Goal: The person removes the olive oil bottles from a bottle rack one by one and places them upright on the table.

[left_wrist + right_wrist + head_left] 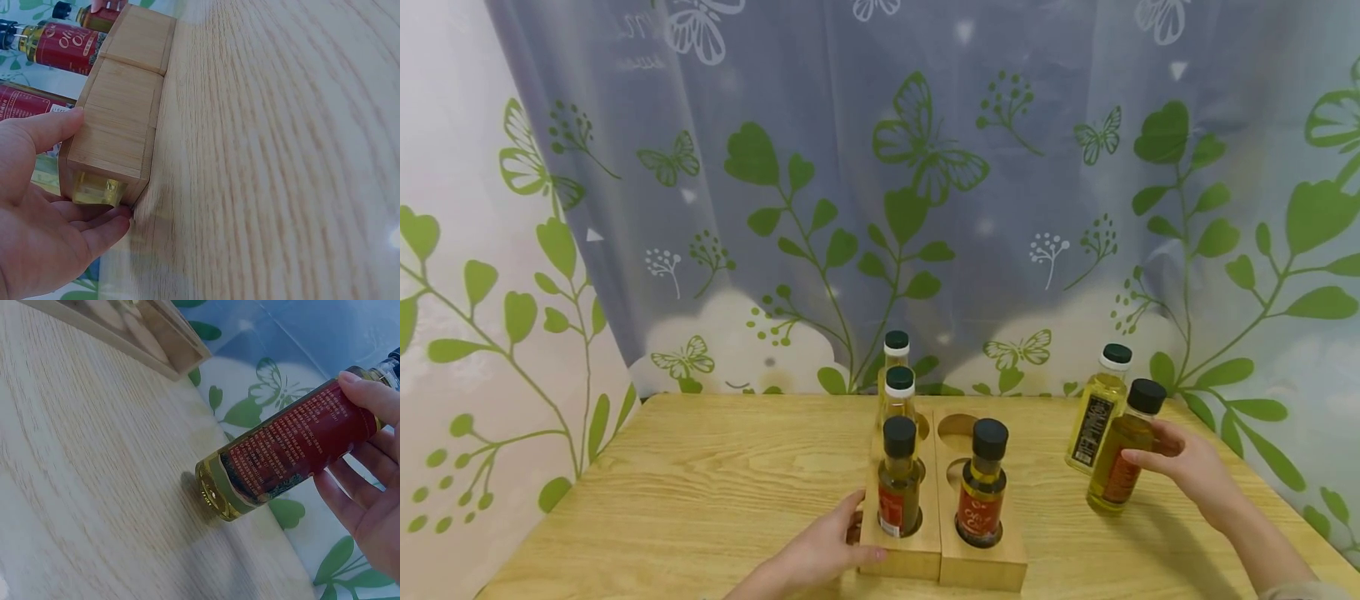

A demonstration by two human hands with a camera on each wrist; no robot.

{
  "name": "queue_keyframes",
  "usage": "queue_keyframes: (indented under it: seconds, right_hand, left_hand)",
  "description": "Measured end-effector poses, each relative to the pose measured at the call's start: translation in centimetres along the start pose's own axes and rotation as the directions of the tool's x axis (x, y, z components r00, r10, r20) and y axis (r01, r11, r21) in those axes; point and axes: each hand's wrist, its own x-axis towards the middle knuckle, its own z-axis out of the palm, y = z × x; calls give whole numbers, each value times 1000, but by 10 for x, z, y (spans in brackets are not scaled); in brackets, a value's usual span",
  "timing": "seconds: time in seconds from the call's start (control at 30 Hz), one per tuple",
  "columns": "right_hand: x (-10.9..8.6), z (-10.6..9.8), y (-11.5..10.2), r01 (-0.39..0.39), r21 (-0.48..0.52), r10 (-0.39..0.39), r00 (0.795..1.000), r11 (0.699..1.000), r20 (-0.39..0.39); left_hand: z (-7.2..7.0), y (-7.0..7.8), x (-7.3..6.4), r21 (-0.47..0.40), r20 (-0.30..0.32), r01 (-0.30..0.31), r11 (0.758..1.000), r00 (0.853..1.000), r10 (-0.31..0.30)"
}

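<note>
Two wooden bottle racks stand side by side on the table. My left hand [827, 542] grips the front left corner of the left rack [115, 112], thumb on its front face and fingers along its side. A black-capped, red-labelled bottle [898, 492] sits at the front of that rack, with two green-capped bottles [899, 400] behind it. Another red-labelled olive oil bottle [980, 500] stands in the front hole of the right rack [983, 573]. Out to the right, my right hand [1191, 467] grips a red-labelled oil bottle [294, 440] around its label, its base close over the table.
A green-capped bottle of yellow oil [1093, 417] with a dark label stands just behind the bottle in my right hand. Round holes [961, 429] show in the back of the right rack. A leaf-patterned curtain [850, 208] hangs behind the wooden table [722, 467].
</note>
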Motion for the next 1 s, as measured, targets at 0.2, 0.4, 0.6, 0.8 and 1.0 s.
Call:
queue_keyframes:
  seconds: [0.2,0.4,0.6,0.8,1.0]
  right_hand:
    - [1,-3,4,-15,-13,15,1000,1000,-6]
    - [2,-1,8,-8,-21,8,1000,1000,-19]
    - [2,0,11,-16,-6,16,1000,1000,-17]
    - [2,0,10,6,12,-5,1000,1000,-16]
    - [1,1,10,7,2,-7,1000,1000,-11]
  left_hand:
    - [0,0,1,5,-2,-12,1000,1000,12]
    - [0,-1,1,7,-3,-16,1000,1000,16]
    - [1,-1,0,1,0,-20,1000,1000,20]
    - [1,-1,-1,-4,1,-15,1000,1000,15]
    - [1,-1,0,13,-5,-19,1000,1000,19]
